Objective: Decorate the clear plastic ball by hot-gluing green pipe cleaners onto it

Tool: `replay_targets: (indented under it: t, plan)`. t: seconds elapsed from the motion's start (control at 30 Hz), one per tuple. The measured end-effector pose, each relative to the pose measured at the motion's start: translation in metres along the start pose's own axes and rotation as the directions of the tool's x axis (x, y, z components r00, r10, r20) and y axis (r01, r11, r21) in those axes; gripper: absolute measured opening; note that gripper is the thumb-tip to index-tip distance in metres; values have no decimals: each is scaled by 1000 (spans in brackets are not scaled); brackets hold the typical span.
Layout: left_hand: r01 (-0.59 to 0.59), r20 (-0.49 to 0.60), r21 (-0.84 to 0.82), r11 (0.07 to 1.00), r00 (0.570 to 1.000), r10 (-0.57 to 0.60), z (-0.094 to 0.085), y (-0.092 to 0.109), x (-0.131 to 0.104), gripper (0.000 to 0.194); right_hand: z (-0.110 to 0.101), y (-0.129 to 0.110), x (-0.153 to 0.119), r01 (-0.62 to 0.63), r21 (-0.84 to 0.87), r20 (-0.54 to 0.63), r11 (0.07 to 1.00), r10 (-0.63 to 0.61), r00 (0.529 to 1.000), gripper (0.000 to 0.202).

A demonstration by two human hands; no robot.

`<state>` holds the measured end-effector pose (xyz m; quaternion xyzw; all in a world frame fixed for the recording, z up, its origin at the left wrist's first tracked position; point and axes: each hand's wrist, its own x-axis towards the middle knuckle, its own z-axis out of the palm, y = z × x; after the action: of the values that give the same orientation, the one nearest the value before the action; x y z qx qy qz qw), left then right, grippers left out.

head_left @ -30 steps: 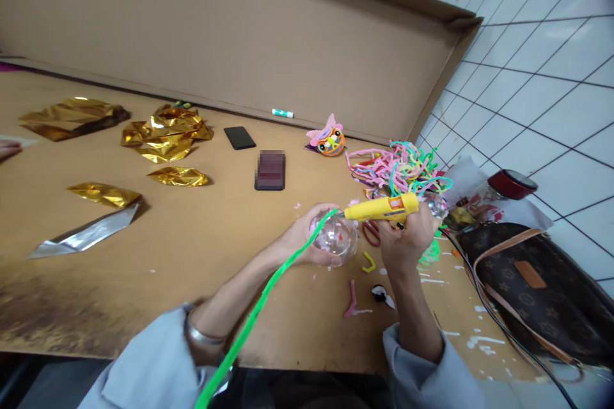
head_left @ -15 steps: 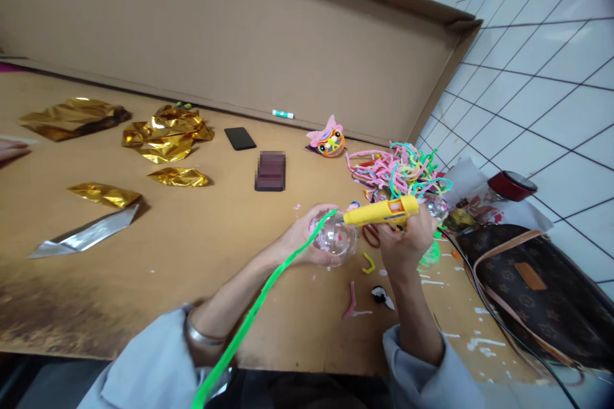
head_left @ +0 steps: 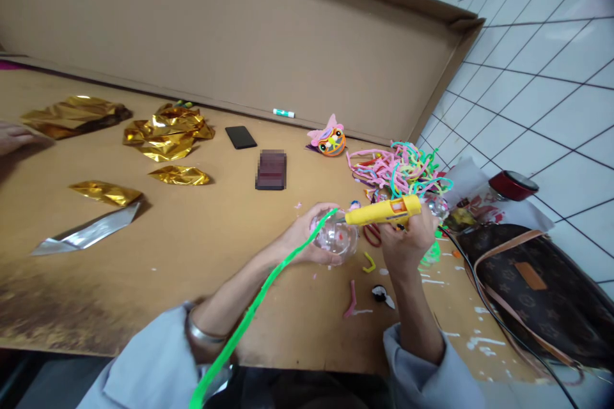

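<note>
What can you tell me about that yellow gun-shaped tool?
The yellow glue gun looks plastic, with a cut-out window along its body and a greyish tip. The right hand grips it, mostly hiding the handle, and holds it roughly level above the table. Its tip points left, at the clear ball; whether they touch is unclear.

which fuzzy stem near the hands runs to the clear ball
The long bright green fuzzy stem, its tip at the clear round ball; the short bent yellow stem and bent pink stem lie apart.
</note>
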<state>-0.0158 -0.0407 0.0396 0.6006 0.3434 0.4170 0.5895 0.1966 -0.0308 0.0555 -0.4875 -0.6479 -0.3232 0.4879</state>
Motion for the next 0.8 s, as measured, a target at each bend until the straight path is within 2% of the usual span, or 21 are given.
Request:
replay_targets:
  t: [0.33, 0.5, 0.8]
  plan:
    - [-2, 20, 74, 997, 1000, 1, 1, 1, -1, 88, 1, 0, 0, -18, -30, -21, 999, 17, 1000, 26]
    - [-10, 31, 43, 999, 999, 9, 0, -1, -1, 88, 0, -1, -1, -59, -15, 37, 998, 59, 998, 23]
    - [-17, 2, -21, 1000, 1000, 17, -1, -14, 4, 93, -1, 1, -1, -51, 28, 41, 998, 50, 998, 21]
